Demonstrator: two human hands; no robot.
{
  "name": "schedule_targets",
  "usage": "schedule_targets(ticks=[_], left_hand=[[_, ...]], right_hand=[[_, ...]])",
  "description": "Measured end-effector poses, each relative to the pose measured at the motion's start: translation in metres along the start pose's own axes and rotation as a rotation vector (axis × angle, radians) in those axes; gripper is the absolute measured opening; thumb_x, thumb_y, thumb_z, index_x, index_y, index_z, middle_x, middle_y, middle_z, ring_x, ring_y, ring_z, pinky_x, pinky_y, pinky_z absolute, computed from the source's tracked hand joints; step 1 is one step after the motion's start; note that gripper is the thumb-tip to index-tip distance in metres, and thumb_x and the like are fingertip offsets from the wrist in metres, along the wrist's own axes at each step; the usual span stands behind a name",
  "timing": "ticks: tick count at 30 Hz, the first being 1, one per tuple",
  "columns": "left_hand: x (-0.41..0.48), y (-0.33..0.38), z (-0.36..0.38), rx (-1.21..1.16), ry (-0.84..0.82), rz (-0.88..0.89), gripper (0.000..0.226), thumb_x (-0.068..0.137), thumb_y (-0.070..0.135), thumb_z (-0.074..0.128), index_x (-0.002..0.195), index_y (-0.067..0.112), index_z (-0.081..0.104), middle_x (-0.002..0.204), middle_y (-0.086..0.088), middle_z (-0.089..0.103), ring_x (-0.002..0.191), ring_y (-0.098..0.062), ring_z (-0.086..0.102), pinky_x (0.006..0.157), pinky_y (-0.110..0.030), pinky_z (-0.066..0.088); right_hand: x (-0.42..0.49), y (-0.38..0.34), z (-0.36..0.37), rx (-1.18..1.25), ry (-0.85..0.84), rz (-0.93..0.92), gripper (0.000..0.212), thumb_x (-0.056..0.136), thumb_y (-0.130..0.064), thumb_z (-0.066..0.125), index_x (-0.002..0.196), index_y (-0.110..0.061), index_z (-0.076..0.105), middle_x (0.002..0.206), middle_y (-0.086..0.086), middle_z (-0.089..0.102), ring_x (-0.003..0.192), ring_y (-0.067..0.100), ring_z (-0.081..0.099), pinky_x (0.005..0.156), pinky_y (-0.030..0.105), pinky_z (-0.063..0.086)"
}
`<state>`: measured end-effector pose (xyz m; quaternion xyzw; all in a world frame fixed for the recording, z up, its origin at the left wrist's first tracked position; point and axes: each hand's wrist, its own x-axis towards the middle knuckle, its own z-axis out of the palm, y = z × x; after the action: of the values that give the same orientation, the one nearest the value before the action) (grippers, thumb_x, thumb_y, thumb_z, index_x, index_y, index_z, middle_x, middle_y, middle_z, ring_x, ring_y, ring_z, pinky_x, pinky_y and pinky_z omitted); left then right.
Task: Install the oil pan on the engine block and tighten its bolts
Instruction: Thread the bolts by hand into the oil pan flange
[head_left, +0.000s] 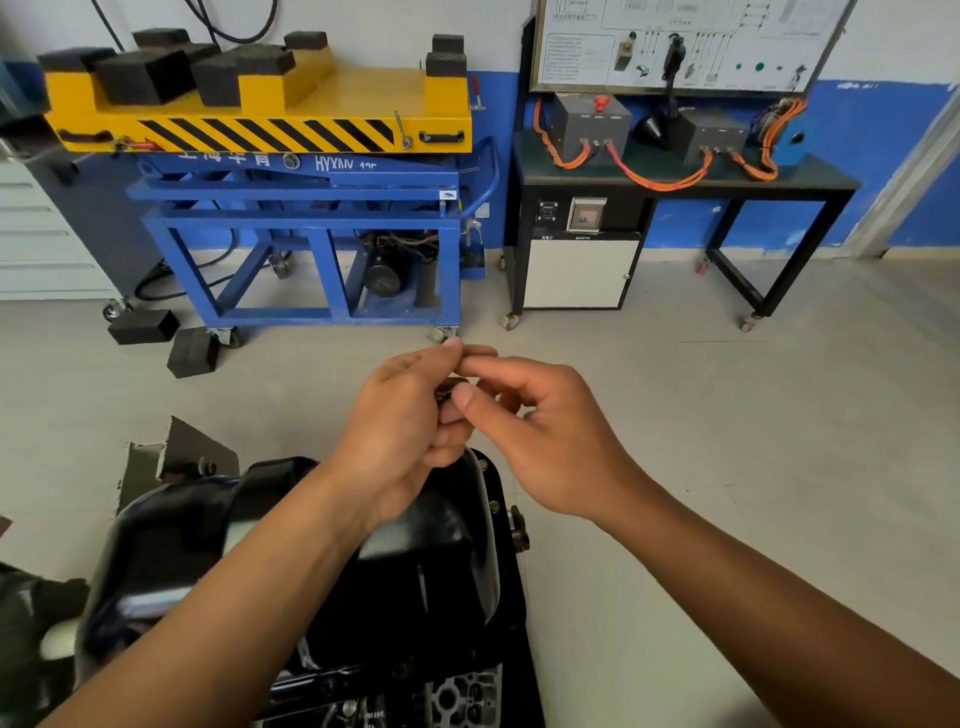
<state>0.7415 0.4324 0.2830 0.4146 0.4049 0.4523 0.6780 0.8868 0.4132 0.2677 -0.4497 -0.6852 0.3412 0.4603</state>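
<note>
Head view: both hands meet in mid-frame, above the far end of the oil pan (447, 561). The left hand (405, 421) has its fingers curled inward and holds a small dark part (450, 388) at the fingertips. The right hand (545, 441) pinches the same part between thumb and forefinger, with its other fingers loosely bent. The part is too small and blurred to identify. The oil pan, glossy black, sits on the engine block (462, 696) at the near centre, sump side up, partly covered by the left forearm. Bare metal of the block shows at the near edge below the pan. On the far left stands a blue lift cart (311, 218) with a yellow platform (363, 88) carrying black rubber blocks (140, 73). Two more black blocks (145, 326) lie on the grey floor (675, 415) beside the cart. On the far right a black bench (691, 182) carries grey boxes (589, 122) linked by orange cables (660, 182).
</note>
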Motion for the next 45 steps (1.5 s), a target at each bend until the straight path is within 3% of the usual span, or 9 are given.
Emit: schedule_targets(ticks=[4,10,14,19,25,30,35,40,45], left_hand=[[-0.001,0.000,0.004,-0.033,0.036,0.006,0.035,0.106,0.032,0.044,0.109,0.006,0.068,0.047,0.004,0.041,0.038,-0.008,0.026,0.034,-0.016,0.022],[-0.003,-0.007,0.007,-0.009,0.062,0.017,0.037,0.106,0.035,0.044,0.105,0.006,0.067,0.057,-0.004,0.051,0.037,-0.008,0.028,0.033,-0.016,0.023],[-0.003,-0.011,0.009,0.033,0.107,0.019,0.040,0.106,0.040,0.043,0.105,0.008,0.067,0.067,-0.015,0.048,0.037,-0.009,0.025,0.034,-0.017,0.022],[-0.004,-0.015,0.010,0.082,0.099,0.027,0.042,0.106,0.042,0.042,0.096,0.013,0.070,0.048,-0.001,0.036,0.040,-0.011,0.024,0.036,-0.019,0.021],[-0.005,-0.012,0.015,0.017,0.028,-0.001,0.040,0.106,0.036,0.044,0.086,0.016,0.071,0.051,0.001,0.037,0.043,-0.011,0.026,0.035,-0.019,0.022],[-0.005,-0.015,0.020,0.031,0.007,0.031,0.036,0.108,0.026,0.042,0.087,0.011,0.067,0.053,-0.001,0.039,0.043,-0.010,0.027,0.035,-0.018,0.023],[-0.006,-0.018,0.021,0.118,0.042,0.086,0.031,0.108,0.023,0.041,0.093,0.010,0.065,0.052,-0.001,0.039,0.041,-0.010,0.027,0.037,-0.020,0.023],[-0.002,-0.016,0.010,0.174,0.088,0.134,0.033,0.108,0.023,0.040,0.088,0.011,0.063,0.049,0.002,0.037,0.042,-0.012,0.025,0.037,-0.020,0.023],[0.003,-0.018,0.010,0.216,0.074,0.164,0.033,0.108,0.023,0.041,0.087,0.011,0.064,0.050,0.000,0.035,0.044,-0.013,0.025,0.037,-0.020,0.024]], right_hand=[[-0.001,-0.016,0.004,0.131,0.005,0.015,0.015,0.094,-0.008,0.064,0.098,-0.015,0.077,0.080,-0.012,0.074,0.074,0.002,0.071,0.071,0.013,0.051],[-0.004,-0.020,-0.002,0.141,-0.026,0.128,0.013,0.088,-0.012,0.073,0.094,-0.022,0.079,0.076,0.001,0.072,0.069,0.016,0.064,0.071,0.028,0.057],[-0.005,-0.022,-0.010,0.179,-0.077,0.214,0.015,0.089,-0.012,0.072,0.087,-0.025,0.079,0.078,-0.003,0.076,0.061,-0.001,0.062,0.055,0.008,0.044],[-0.006,-0.013,-0.013,0.178,-0.082,0.213,0.013,0.090,-0.013,0.071,0.085,-0.022,0.078,0.079,0.012,0.073,0.059,0.015,0.054,0.049,0.022,0.047],[-0.012,-0.005,-0.008,0.176,0.071,0.111,0.020,0.098,-0.012,0.060,0.088,-0.025,0.071,0.068,-0.029,0.065,0.058,-0.004,0.056,0.054,0.008,0.043],[-0.015,0.000,-0.003,0.210,0.166,0.119,0.015,0.100,-0.021,0.058,0.096,-0.024,0.072,0.061,-0.015,0.059,0.057,0.001,0.051,0.053,0.013,0.042],[-0.014,-0.002,-0.011,0.370,0.221,0.193,0.018,0.103,-0.023,0.053,0.093,-0.012,0.063,0.084,-0.002,0.075,0.063,0.015,0.071,0.046,0.021,0.048],[-0.027,0.021,-0.031,0.515,0.124,0.350,0.018,0.082,-0.030,0.072,0.076,-0.014,0.067,0.077,0.010,0.073,0.057,0.021,0.068,0.047,0.023,0.050],[-0.064,0.078,-0.011,0.434,-0.032,0.767,0.025,0.097,-0.026,0.064,0.077,-0.010,0.065,0.067,0.006,0.059,0.053,0.016,0.054,0.049,0.025,0.044]])
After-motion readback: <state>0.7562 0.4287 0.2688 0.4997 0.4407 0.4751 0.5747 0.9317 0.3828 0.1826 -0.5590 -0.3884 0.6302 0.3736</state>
